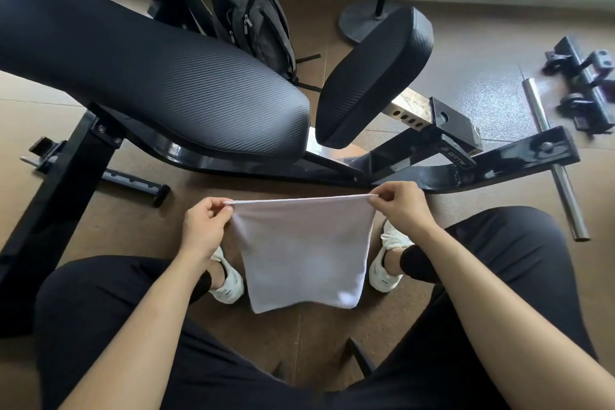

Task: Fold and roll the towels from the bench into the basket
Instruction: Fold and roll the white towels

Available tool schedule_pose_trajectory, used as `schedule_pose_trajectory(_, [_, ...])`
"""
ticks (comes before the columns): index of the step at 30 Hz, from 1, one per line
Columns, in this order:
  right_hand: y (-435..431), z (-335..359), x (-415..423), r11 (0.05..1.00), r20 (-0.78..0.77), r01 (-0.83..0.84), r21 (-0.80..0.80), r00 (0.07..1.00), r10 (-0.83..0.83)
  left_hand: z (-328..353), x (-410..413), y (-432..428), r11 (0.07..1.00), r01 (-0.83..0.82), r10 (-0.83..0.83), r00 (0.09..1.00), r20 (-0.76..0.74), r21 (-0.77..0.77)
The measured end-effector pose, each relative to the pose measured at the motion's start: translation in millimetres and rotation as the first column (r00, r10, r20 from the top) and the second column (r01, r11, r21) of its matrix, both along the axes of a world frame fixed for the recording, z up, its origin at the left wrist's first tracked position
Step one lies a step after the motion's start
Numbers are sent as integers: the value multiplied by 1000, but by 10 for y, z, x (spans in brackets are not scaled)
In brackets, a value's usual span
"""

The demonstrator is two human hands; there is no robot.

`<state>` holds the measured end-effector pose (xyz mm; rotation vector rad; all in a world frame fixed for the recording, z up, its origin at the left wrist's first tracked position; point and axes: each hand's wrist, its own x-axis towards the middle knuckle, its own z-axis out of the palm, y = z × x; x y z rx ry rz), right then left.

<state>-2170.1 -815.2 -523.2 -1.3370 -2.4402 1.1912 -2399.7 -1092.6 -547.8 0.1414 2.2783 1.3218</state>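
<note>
1. While my left hand [203, 226] and right hand [404, 210] each pinch a top corner between thumb and fingertips, the white towel [299, 253] hangs flat between my knees, on the near side of the bench [173, 83].
2. It looks light, soft and limp, so I judge it will sag and swing.
3. Corners and the taut top hem are the best holds; I see no basket.

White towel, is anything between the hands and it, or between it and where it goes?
Nothing visible: the left hand and right hand each pinch a top corner of the white towel, which hangs free. No basket is in view, so that path cannot be judged.
</note>
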Motion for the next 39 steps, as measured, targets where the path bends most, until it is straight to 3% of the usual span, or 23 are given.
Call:
schedule_pose_trajectory(7, [-53,22,-34,954,-147,183,-236,964,-221,74,65,44,996,-52,55,998,-35,78])
schedule_pose_trajectory(13, [-192,93,-93,906,-282,210,-367,903,-323,159,175,144,983,-79,85,996,-30,163])
schedule_pose_trajectory(18, [-250,175,-125,875,-336,227,-428,859,-387,215,262,211,968,-102,90,994,61,228])
schedule_pose_trajectory(22, [-380,222,-158,877,-339,156,-454,880,-332,341,486,300,954,-18,-11,995,95,299])
schedule_pose_trajectory(29, [-763,204,-216,877,-339,-31,-480,928,-153,488,840,474,956,202,-198,979,-43,210])
schedule_pose_trajectory(39, [-910,186,-268,887,-367,-104,-451,927,-78,508,981,531,944,245,-229,969,-97,219])
